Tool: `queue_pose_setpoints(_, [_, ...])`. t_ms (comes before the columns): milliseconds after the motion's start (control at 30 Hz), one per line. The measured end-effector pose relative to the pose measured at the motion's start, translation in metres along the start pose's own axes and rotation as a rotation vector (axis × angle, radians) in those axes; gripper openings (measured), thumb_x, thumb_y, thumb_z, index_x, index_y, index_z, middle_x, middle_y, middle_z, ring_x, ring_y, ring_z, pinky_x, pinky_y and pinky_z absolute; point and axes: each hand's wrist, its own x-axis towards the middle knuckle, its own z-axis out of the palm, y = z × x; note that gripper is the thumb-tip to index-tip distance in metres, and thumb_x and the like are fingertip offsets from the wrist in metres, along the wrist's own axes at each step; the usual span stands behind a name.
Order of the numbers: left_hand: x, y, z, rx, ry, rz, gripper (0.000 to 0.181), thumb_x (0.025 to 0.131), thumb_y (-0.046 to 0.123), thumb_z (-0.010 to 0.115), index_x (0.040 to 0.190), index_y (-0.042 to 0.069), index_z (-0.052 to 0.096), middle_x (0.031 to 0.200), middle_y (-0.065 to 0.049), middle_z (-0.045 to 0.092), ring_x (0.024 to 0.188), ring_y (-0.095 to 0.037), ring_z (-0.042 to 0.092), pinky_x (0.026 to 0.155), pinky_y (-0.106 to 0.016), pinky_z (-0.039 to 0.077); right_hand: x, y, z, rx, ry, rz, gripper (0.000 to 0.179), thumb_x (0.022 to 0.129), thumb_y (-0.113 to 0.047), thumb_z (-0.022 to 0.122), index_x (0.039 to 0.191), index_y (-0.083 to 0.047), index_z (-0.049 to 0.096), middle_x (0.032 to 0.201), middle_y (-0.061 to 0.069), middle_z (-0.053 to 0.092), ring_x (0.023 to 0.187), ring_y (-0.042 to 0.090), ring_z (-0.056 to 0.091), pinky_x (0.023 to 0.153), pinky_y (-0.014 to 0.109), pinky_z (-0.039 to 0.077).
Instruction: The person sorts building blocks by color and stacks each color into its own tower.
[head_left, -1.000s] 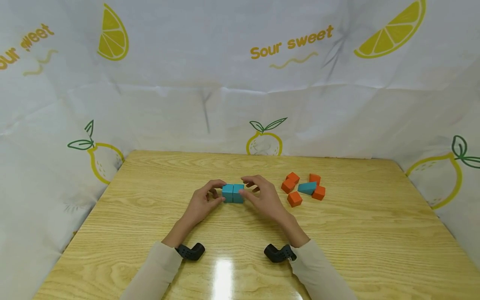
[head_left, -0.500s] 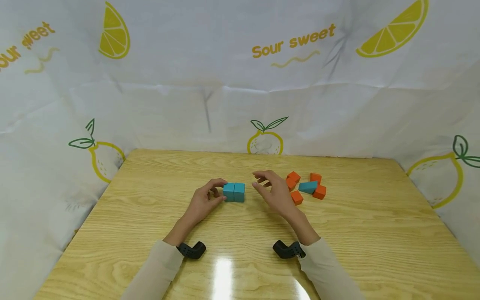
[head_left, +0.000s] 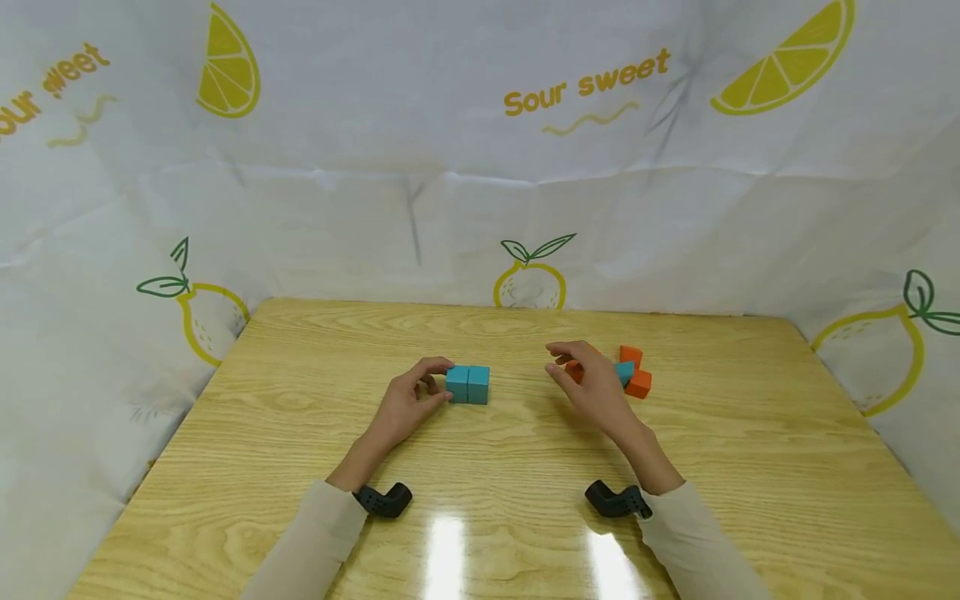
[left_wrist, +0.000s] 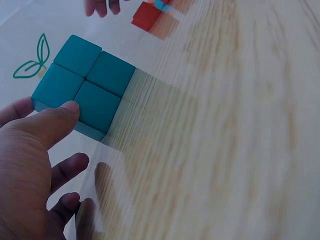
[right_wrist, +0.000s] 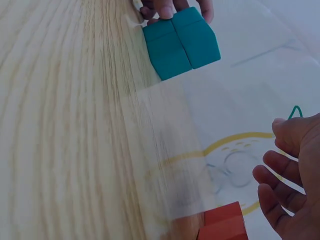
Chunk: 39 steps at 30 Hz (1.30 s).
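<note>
Teal blocks (head_left: 478,385) stand together near the middle of the table, packed two wide and two high in the left wrist view. My left hand (head_left: 405,404) pinches the left side of this stack, thumb on the front face and index finger at the back. My right hand (head_left: 596,396) is apart from the stack, fingers loosely bent and nothing between them. It overlaps part of a group of orange blocks (head_left: 638,384) and a blue tapered block (head_left: 626,372) in the head view. In the right wrist view, red-orange blocks (right_wrist: 225,222) sit just beside its fingers.
The wooden table (head_left: 300,350) ends at a white sheet (head_left: 360,233) printed with lemons, hung behind and at both sides. Black wrist devices (head_left: 384,501) sit at both cuffs. Another orange block (head_left: 631,356) lies at the back of the group.
My right hand has let go of the teal blocks and moved right, over to the orange group, hiding some of it. The left hand has stayed on the stack.
</note>
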Motion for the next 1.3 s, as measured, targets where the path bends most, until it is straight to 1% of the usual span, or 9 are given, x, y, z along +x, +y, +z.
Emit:
queue_pose_setpoints(167, [0.000,0.001,0.000,0.002,-0.002,-0.005,0.043,0.087,0.010,0.071,0.126,0.025,0.058,0.114,0.004,0.063,0.079,-0.012,0.056,0.063,-0.029,0.044,-0.004,0.009,-0.011,-0.038,0.016,-0.002,0.031,0.090,-0.008,0.068,0.120,0.000,0.063,0.105,0.016,0.062,0.085,0.024,0.060,0.067,0.038,0.050])
queue_pose_setpoints(333, [0.000,0.001,0.001,0.004,0.001,0.000,0.043,0.087,0.010,0.071,0.125,0.026,0.058,0.114,0.004,0.063,0.078,-0.013,0.056,0.063,-0.029,0.044,-0.009,0.018,-0.023,-0.062,0.015,0.018,0.034,0.088,-0.007,0.069,0.121,-0.002,0.062,0.099,0.012,0.061,0.083,0.023,0.058,0.068,0.040,0.050])
queue_pose_setpoints(533, [0.000,0.001,0.001,-0.009,-0.001,0.004,0.044,0.087,0.009,0.071,0.125,0.027,0.058,0.113,0.005,0.063,0.078,-0.014,0.056,0.062,-0.029,0.043,-0.014,0.032,-0.038,-0.121,0.054,0.023,0.034,0.087,-0.006,0.070,0.120,0.000,0.062,0.103,0.016,0.062,0.080,0.026,0.060,0.063,0.034,0.051])
queue_pose_setpoints(633, [0.000,0.001,0.001,-0.011,-0.005,0.000,0.044,0.088,0.009,0.071,0.125,0.027,0.058,0.114,0.005,0.063,0.079,-0.014,0.056,0.063,-0.029,0.043,-0.018,0.040,-0.044,-0.160,0.076,0.040,0.034,0.086,-0.004,0.071,0.120,-0.001,0.063,0.105,0.018,0.060,0.083,0.027,0.057,0.062,0.034,0.048])
queue_pose_setpoints(800, [0.000,0.002,0.000,-0.004,-0.003,-0.018,0.044,0.087,0.009,0.071,0.125,0.028,0.058,0.114,0.006,0.063,0.078,-0.012,0.055,0.062,-0.029,0.042,-0.021,0.053,-0.049,-0.194,0.094,0.043,0.035,0.085,-0.003,0.072,0.119,0.002,0.063,0.110,0.020,0.061,0.095,0.033,0.047,0.065,0.036,0.036])
queue_pose_setpoints(867, [0.000,0.003,0.000,-0.006,-0.004,-0.024,0.044,0.087,0.008,0.071,0.125,0.027,0.058,0.114,0.006,0.063,0.078,-0.013,0.055,0.062,-0.029,0.043,-0.021,0.057,-0.050,-0.202,0.097,0.043,0.036,0.085,-0.004,0.073,0.119,0.003,0.063,0.112,0.020,0.061,0.096,0.034,0.044,0.066,0.035,0.032])
queue_pose_setpoints(967, [-0.001,0.003,0.000,-0.008,-0.008,-0.026,0.043,0.088,0.008,0.071,0.125,0.026,0.058,0.114,0.005,0.063,0.079,-0.013,0.055,0.063,-0.029,0.043,-0.023,0.062,-0.052,-0.209,0.093,0.048,0.039,0.083,-0.003,0.074,0.119,0.004,0.062,0.112,0.021,0.061,0.095,0.034,0.042,0.066,0.035,0.030])
queue_pose_setpoints(1167, [-0.001,0.001,0.000,-0.002,-0.007,-0.008,0.044,0.088,0.009,0.071,0.126,0.027,0.058,0.114,0.005,0.062,0.078,-0.012,0.056,0.062,-0.029,0.043,-0.027,0.070,-0.056,-0.236,0.061,0.082,0.042,0.081,-0.006,0.076,0.119,0.004,0.062,0.108,0.021,0.062,0.094,0.032,0.040,0.071,0.036,0.032])
queue_pose_setpoints(1300, [-0.001,-0.001,0.000,-0.002,-0.007,0.002,0.044,0.088,0.010,0.070,0.127,0.027,0.057,0.114,0.006,0.062,0.078,-0.012,0.056,0.061,-0.029,0.043,-0.029,0.074,-0.059,-0.253,0.036,0.099,0.043,0.080,-0.007,0.078,0.119,0.004,0.062,0.107,0.020,0.064,0.090,0.029,0.042,0.070,0.036,0.033])
